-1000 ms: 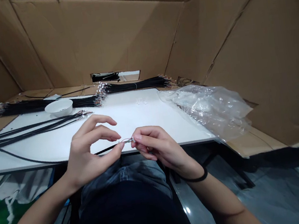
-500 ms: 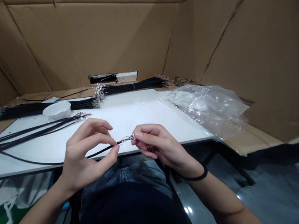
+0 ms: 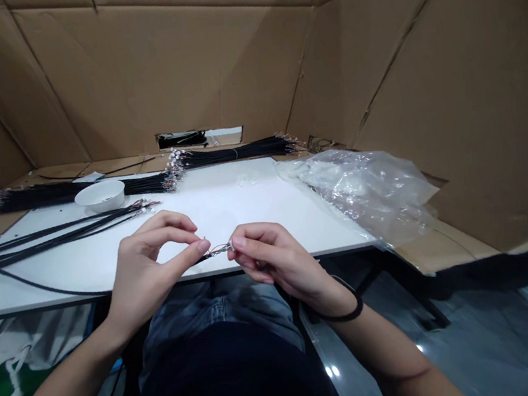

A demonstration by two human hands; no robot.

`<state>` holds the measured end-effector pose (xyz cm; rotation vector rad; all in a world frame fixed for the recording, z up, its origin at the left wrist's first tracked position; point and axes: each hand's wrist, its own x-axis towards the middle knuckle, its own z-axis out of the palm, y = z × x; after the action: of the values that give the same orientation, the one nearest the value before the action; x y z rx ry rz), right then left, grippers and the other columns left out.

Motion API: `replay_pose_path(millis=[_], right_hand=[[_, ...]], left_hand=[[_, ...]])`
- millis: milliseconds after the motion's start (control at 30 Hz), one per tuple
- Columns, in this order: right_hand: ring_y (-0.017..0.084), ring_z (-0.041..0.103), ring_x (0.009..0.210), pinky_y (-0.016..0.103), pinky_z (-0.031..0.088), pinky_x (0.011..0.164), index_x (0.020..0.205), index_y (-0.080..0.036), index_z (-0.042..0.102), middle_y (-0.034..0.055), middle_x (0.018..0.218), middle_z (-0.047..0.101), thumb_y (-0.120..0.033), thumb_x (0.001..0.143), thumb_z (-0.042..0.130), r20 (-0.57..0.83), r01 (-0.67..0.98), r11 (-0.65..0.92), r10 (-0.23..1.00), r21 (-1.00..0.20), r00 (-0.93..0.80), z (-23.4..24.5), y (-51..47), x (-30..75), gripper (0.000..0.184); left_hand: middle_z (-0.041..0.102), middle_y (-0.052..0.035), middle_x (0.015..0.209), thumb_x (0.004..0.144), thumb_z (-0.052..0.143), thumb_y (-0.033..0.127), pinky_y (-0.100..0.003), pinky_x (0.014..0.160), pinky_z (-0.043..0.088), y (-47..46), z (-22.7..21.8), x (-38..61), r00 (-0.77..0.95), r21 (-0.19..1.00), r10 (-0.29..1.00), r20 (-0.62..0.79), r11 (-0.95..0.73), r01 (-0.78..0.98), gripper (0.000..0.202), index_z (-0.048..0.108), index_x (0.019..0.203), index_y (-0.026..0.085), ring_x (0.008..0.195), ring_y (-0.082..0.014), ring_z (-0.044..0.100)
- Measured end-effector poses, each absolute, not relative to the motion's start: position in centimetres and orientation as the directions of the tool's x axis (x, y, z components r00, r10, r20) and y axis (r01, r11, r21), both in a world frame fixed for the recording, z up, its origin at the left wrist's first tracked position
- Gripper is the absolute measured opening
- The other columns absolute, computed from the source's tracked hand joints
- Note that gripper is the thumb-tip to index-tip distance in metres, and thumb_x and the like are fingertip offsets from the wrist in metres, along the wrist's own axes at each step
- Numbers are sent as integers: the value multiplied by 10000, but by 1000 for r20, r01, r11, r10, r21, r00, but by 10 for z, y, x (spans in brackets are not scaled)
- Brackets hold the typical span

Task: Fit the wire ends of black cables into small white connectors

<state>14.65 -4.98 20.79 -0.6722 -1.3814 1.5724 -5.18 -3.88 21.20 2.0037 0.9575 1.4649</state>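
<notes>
The right hand [image 3: 282,257] pinches a small white plastic connector [image 3: 232,244]. Thin multicoloured wires [image 3: 219,249] stretch leftward toward the left hand [image 3: 148,266], thumb and forefinger together, contents unclear.

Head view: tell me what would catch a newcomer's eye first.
Probably the left hand and right hand at the table's near edge, with thin coloured wires showing between them. Next, perhaps the crumpled clear plastic bag at the right edge of the white tabletop, and the white bowl beside black cables on the left.
</notes>
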Motion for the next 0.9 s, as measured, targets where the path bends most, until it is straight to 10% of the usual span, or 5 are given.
replay_pose_path(millis=[900], right_hand=[[30, 330, 386, 191, 213, 373, 692, -140, 579, -78, 539, 386, -429, 852, 655, 128, -224, 12, 852, -974, -508, 203, -49, 142, 339]], left_hand=[[632, -69, 1133, 804, 700, 180, -455, 1078, 466, -37, 222, -59, 593, 784, 695, 406, -598, 164, 144, 748, 686, 247, 1158, -242, 587]])
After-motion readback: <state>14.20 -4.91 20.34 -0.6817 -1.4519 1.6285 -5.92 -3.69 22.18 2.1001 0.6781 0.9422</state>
